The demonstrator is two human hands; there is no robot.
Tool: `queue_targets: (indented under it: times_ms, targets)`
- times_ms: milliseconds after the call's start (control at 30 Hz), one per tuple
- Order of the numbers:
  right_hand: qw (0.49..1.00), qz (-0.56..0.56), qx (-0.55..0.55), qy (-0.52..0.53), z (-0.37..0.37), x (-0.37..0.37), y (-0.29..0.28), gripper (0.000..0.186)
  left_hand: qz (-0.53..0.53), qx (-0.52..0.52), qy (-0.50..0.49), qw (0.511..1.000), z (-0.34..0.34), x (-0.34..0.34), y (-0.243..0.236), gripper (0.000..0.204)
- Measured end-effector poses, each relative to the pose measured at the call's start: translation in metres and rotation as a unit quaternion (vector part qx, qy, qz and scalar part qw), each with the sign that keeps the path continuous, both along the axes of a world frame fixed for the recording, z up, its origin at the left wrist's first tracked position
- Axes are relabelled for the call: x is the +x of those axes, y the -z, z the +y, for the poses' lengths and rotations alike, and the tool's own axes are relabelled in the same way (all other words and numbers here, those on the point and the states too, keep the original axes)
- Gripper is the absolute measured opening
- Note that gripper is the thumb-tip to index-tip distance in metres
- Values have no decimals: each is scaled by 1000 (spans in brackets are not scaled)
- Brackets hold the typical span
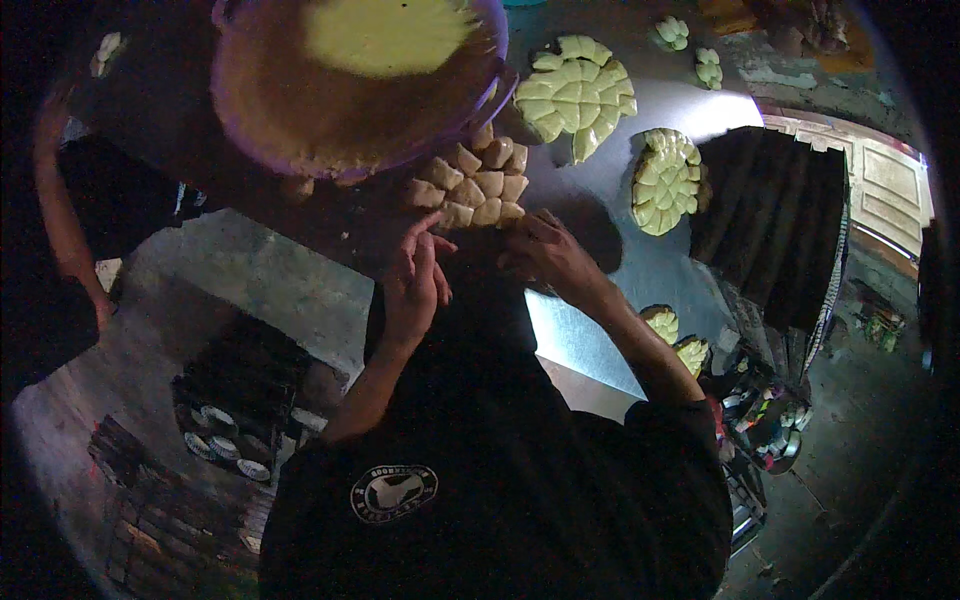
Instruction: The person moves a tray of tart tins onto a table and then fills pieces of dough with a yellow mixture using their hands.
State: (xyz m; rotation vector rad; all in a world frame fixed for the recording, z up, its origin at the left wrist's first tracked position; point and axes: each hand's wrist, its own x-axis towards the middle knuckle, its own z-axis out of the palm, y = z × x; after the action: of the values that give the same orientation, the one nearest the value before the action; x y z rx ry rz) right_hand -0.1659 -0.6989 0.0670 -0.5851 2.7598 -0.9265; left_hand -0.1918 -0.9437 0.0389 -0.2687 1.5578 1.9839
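Note:
A cluster of small dough pieces (pixel 470 185) lies packed together on the metal table in front of me. My left hand (pixel 415 270) is at the cluster's near left corner, its fingers stretched out and apart, holding nothing I can see. At the near right edge of the cluster, my right hand (pixel 548 255) has its fingers curled downward. What they hold, if anything, is hidden under the hand. Just beyond the pieces stands a large purple basin (pixel 225 110), with a pale yellow mass (pixel 390 35) inside it.
Pale dough clusters, one (pixel 578 100) beyond my right hand and another (pixel 665 180) farther right, lie on the metal table (pixel 650 255). Smaller dough pieces (pixel 672 33) sit at the far right. A person's arm (pixel 65 220) shows at left. White fluted cups (pixel 222 445) stand lower left.

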Motion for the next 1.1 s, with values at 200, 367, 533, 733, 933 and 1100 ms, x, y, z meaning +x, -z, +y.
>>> queue_targets:
  times_ms: [200, 367, 533, 733, 933, 1100]
  targets:
    - [992, -39, 65, 103, 25, -7, 17, 39, 279, -172, 43, 944, 2, -9, -3, 27]
    - [957, 74, 11, 282, 14, -59, 30, 42, 427, -178, 41, 886, 32, -26, -28, 45]
    - [902, -20, -251, 350, 2, -62, 46, 26, 336, -182, 135, 914, 73, -58, -13, 63]
    - [844, 144, -393, 334, -16, 40, -70, 36, 576, -329, 150, 733, 101, -40, 9, 66]
    - [844, 191, -384, 322, 5, 143, -130, 33, 351, 78, 107, 927, 112, 91, -109, 30]
    - [814, 171, -442, 335, 8, 186, -138, 32, 415, 66, 25, 907, 104, 154, -151, 41]
